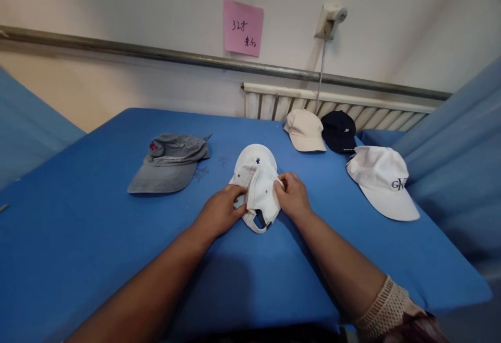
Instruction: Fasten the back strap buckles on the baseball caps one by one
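Note:
A white baseball cap (265, 189) with a small dark emblem lies on the blue table in front of me. Its brim points away from me and the back strap with its buckle faces me. The crown looks creased and partly collapsed. My left hand (224, 208) pinches the cap's left edge between thumb and fingers. At the right edge, my right hand (293, 194) grips the fabric the same way, fingers closed.
To the left sits a crumpled grey cap (172, 163). A cream cap (305, 131), a black cap (340, 130) and a white lettered cap (381, 178) stand at the right on the blue table (97, 244). Behind are a radiator (270, 104) and a metal rail (176, 56).

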Demonstrator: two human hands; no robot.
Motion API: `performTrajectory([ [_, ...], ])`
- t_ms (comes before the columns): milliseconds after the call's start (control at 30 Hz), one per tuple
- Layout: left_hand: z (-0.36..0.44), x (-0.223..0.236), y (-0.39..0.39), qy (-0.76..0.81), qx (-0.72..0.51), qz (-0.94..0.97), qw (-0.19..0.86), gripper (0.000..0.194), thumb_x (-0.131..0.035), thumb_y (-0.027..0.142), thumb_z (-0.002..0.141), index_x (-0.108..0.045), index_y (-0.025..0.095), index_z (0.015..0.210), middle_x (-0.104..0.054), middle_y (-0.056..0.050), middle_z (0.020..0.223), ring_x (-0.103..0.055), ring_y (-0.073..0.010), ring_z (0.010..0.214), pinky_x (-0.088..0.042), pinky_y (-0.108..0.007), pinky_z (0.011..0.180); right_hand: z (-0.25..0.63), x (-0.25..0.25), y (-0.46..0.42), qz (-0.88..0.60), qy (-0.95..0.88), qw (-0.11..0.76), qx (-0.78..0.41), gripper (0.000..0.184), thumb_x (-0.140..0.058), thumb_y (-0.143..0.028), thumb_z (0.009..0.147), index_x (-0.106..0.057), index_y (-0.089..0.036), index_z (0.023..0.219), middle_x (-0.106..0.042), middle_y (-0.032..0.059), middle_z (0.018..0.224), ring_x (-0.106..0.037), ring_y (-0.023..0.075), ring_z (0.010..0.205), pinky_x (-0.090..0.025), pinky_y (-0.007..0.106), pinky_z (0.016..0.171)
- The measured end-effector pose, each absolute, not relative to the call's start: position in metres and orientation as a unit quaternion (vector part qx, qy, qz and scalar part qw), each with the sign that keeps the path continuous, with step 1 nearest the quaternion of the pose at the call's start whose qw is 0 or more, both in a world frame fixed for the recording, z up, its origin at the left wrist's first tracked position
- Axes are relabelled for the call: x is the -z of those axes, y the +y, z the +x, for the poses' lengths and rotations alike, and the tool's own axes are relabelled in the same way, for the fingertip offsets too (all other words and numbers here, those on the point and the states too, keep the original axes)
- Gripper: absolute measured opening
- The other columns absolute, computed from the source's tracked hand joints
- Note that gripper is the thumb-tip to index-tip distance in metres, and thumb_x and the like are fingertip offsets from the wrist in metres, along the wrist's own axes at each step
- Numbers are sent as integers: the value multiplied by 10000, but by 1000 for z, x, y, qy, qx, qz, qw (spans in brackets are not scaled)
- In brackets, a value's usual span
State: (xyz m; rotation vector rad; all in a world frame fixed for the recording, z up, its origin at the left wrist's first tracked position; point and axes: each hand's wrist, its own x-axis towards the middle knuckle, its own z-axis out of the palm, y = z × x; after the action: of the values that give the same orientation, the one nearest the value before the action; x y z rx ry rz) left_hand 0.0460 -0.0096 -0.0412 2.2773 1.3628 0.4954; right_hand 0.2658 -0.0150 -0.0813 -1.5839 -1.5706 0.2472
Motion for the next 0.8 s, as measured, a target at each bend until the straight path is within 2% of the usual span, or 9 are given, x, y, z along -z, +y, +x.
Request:
performTrajectory([
  [100, 55, 39, -11, 521, -121, 828, 168, 274, -598, 310, 813, -674, 216, 1059, -709, -105, 1032, -662, -266, 899, -482, -322, 738, 264, 84, -15, -629, -643, 425, -105, 66, -529, -239, 815, -584, -203, 814, -594, 18, 802, -546, 176, 703, -421, 309, 674],
  [300, 67, 34, -4, 537, -57, 831, 137, 143, -567, 207, 787, -697, 175, 838, -723, -155, 901, -682, -294, 812, -468, -336, 683, 262, 83, -16, -619, -648, 430, -111, 73, -527, -242, 825, -588, -207, 804, -592, 11, 787, -539, 168, 689, -419, 296, 658],
  [467, 69, 38, -2, 543, -55, 828, 124, 141, -542, 159, 778, -677, 168, 818, -724, -156, 889, -684, -268, 793, -460, -318, 672, 262, 83, -16, -612, -645, 442, -118, 78, -529, -239, 821, -596, -203, 804, -589, 7, 785, -540, 163, 690, -423, 288, 654],
  [567, 66, 36, -5, 549, -57, 826, 115, 133, -513, 205, 816, -639, 166, 833, -715, -153, 878, -677, -263, 759, -448, -314, 638, 263, 82, -17, -605, -642, 455, -119, 81, -528, -239, 823, -594, -201, 795, -587, 8, 784, -546, 166, 707, -430, 293, 672],
  [667, 56, 31, -10, 557, -99, 814, 132, 119, -486, 253, 843, -584, 187, 849, -696, -96, 807, -653, -233, 695, -436, -298, 604, 265, 81, -16, -592, -635, 484, -112, 87, -520, -237, 834, -592, -200, 801, -590, 13, 789, -553, 173, 740, -441, 304, 704],
  [800, 40, 22, -17, 546, -274, 774, 164, 114, -487, 312, 862, -523, 207, 889, -657, -31, 791, -628, -186, 701, -467, -281, 653, 270, 78, -13, -567, -592, 564, -98, 100, -521, -262, 849, -588, -197, 813, -593, 15, 792, -549, 172, 743, -451, 308, 718],
])
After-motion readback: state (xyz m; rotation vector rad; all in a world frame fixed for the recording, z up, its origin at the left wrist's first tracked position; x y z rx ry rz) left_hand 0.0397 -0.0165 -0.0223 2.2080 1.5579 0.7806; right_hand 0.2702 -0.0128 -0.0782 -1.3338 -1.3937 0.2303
